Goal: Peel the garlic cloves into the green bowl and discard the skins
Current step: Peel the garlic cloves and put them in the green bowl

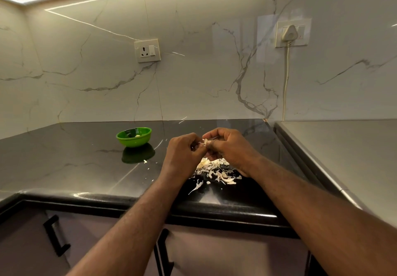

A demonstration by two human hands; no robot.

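forearms lead to the left hand [182, 149] and right hand [227, 144], both hands curled, pinching one garlic clove [206, 142] above the skins pile [217, 171] on the counter [64, 157], green bowl [134, 136] well apart to the left; the clove looks small, firm and slippery, probably best gripped at its ends.

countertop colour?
Glossy black countertop with faint pale veining, seen in the head view.
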